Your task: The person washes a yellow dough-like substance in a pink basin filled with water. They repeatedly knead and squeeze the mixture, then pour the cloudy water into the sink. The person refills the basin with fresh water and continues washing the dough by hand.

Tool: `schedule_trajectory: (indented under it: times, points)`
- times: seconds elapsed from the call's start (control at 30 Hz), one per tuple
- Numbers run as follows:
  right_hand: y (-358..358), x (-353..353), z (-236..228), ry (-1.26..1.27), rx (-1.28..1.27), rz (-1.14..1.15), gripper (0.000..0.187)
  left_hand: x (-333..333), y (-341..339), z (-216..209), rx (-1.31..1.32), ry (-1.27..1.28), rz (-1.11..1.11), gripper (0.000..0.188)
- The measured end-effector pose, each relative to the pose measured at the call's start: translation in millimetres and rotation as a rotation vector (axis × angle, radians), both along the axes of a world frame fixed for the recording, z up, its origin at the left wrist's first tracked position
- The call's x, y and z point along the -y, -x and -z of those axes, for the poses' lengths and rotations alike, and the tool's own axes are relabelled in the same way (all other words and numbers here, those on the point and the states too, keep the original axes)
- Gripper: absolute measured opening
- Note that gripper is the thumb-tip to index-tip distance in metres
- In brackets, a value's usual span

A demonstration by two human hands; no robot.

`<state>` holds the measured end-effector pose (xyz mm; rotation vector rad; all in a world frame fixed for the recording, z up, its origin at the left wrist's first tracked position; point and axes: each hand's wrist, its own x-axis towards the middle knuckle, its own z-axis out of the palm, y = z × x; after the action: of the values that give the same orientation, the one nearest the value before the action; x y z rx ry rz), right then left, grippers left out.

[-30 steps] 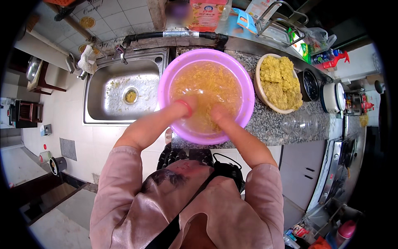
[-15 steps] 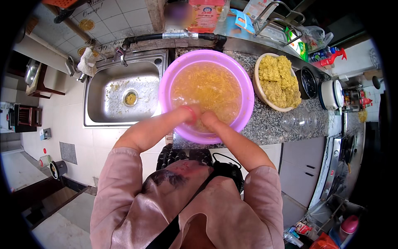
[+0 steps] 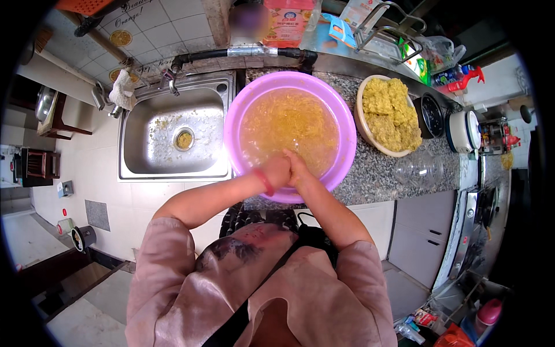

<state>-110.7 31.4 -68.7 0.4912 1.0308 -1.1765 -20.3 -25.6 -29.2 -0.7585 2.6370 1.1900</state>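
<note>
Currently I have one purple basin (image 3: 233, 124) below the head camera, on a speckled counter (image 3: 370, 182), and I take it as my landmark. It holds cloudy water and yellow shreds (image 3: 298, 118), too many for me to count, thickest toward its middle. Two hands meet over its near side: the left hand (image 3: 276, 169) and the right hand (image 3: 297, 168) press together, fingers curled in, and I cannot tell whether anything is squeezed between them. One red band (image 3: 265, 181) circles the left wrist. Both forearms (image 3: 217, 198) come in across the basin's near rim and block part of it from me.

Just right of the basin I count one cream bowl (image 3: 359, 113), heaped above its rim with yellow mash (image 3: 393, 113). Farther right of the basin are one black bowl (image 3: 430, 118), one white pot (image 3: 461, 132) and one clear plastic container (image 3: 419, 172).

Close on the basin's left is one steel sink (image 3: 202, 144), with yellow scraps scattered over its bottom and gathered in its one drain (image 3: 184, 139). Behind the basin run one black pipe (image 3: 199, 55) and, past it, one pinkish-red package (image 3: 289, 26); behind and to the basin's right, one blue packet (image 3: 342, 30) and one red spray nozzle (image 3: 464, 82).
</note>
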Motion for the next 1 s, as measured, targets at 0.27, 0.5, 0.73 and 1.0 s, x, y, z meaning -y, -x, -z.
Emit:
schedule_trajectory:
  times: [0.27, 0.5, 0.73, 1.0]
  points:
    - [24.8, -8.6, 15.7, 0.257, -0.039, 0.095, 0.026, -1.8, -14.3, -41.9, -0.564, 0.096, 0.094, 0.022]
    - [27.7, -5.1, -19.8, 0.431, -0.049, 0.252, 0.018, 22.8, -22.8, -44.3, -0.790, -0.957, -0.518, 0.040]
    - [39.4, -8.3, -32.5, 0.401, -0.224, 0.238, 0.017, 47.1, -38.3, -21.1, -0.630, -0.812, -0.626, 0.040]
    - [107.1, -7.2, 0.1, 0.112, -1.060, -0.159, 0.014, 70.7, -23.4, 10.1, -0.419, -0.383, -0.427, 0.034]
